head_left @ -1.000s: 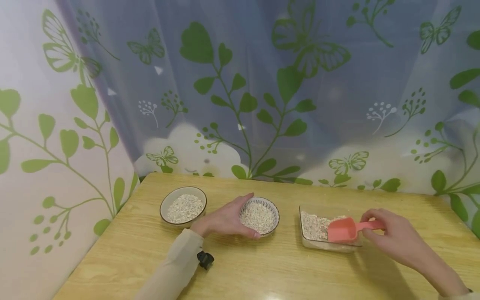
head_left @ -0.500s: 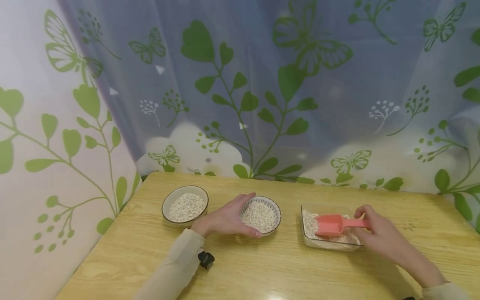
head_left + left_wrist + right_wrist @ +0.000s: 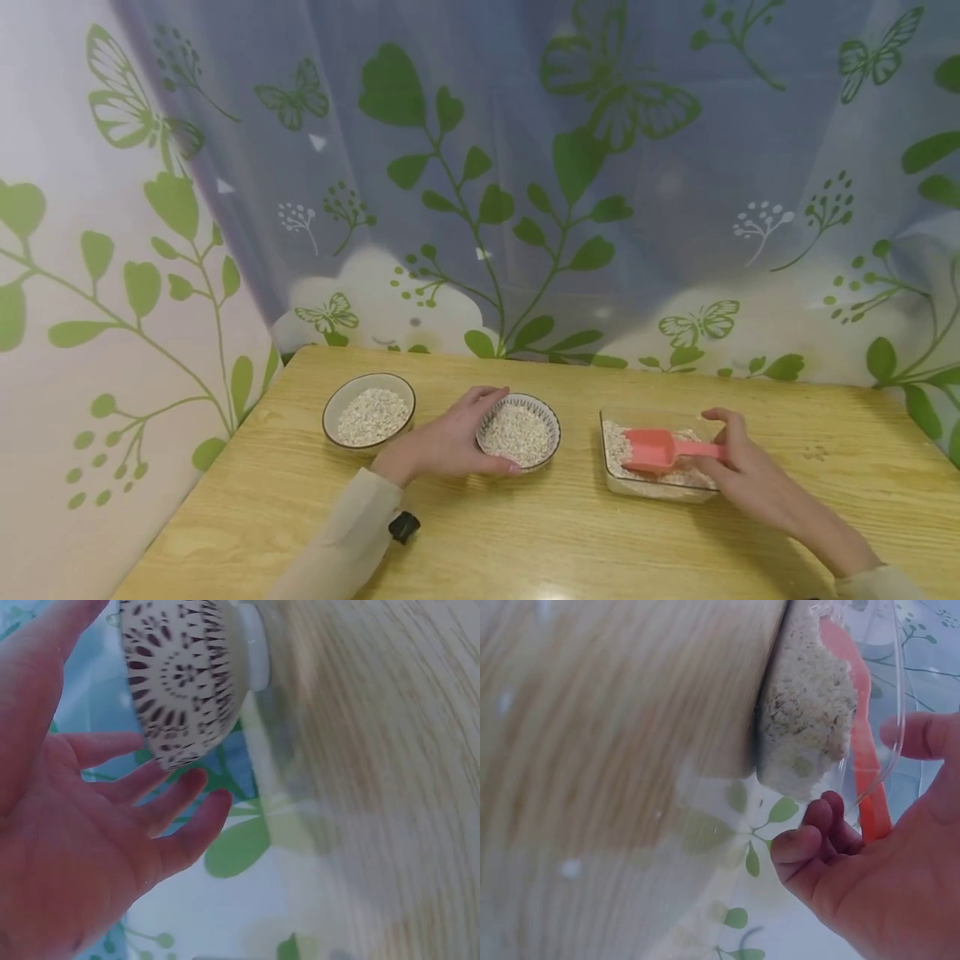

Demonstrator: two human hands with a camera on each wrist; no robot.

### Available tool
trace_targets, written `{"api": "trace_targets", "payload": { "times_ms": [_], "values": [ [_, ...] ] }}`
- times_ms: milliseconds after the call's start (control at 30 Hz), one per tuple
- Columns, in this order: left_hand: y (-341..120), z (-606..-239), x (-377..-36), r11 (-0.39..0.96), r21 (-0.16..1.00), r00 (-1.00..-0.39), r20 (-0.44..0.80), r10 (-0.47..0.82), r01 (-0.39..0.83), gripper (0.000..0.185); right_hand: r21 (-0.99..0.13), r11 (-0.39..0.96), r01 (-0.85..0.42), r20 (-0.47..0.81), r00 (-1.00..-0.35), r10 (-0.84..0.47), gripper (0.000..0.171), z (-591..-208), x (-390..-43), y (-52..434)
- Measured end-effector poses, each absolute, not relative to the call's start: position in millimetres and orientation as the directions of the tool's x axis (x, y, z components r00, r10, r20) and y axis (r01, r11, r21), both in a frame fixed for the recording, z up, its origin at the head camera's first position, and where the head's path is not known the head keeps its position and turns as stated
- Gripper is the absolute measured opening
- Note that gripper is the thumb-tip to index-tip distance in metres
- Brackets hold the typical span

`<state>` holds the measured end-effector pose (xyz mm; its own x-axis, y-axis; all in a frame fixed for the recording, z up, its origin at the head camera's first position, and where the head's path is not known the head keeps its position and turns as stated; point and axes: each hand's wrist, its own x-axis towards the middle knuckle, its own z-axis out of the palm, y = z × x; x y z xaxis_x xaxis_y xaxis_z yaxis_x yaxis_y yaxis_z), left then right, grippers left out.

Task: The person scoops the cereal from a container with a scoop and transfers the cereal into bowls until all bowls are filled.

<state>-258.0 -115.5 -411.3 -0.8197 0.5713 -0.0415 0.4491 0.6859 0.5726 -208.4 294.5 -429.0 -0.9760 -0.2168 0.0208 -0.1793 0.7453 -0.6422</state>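
My left hand (image 3: 450, 437) spans a small patterned bowl (image 3: 184, 682) of oats, thumb at its near rim and forefinger at its far rim. In the left wrist view the other fingers (image 3: 196, 834) are spread by the bowl's side. On the right, my right hand (image 3: 757, 475) grips the handle of a pink scoop (image 3: 651, 451). The scoop's blade sits in the oats (image 3: 802, 705) inside a clear rectangular container (image 3: 660, 492). The right wrist view shows the scoop handle (image 3: 875, 814) running into the palm, with the fingertips near the container's end.
A larger bowl (image 3: 330, 433) with a dark rim, also holding oats, stands left of the left hand. Everything stands on a wooden table (image 3: 525, 533). A patterned curtain (image 3: 465, 167) hangs behind the table's back edge, and a patterned wall (image 3: 135, 358) borders the left.
My right hand has moved left, and the scoop has gone from over the container's near right side into the oats toward its left end. The left hand stays at the small bowl.
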Motion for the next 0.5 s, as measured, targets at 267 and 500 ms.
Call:
{"api": "trace_targets", "payload": {
  "times_ms": [267,500],
  "values": [
    [-130.3,-401.0,-238.9,0.705,0.471,-0.831,0.124,0.542,0.530,0.093,-0.646,0.735,-0.205,0.008,-0.965,-0.262,0.070,-430.1,-208.2,285.8],
    [-145.7,-404.3,-221.5,0.787,0.293,-0.830,0.330,0.450,0.543,0.088,-0.616,0.756,-0.224,0.009,-0.961,-0.278,0.070,-426.3,-205.5,288.3]
  ]
}}
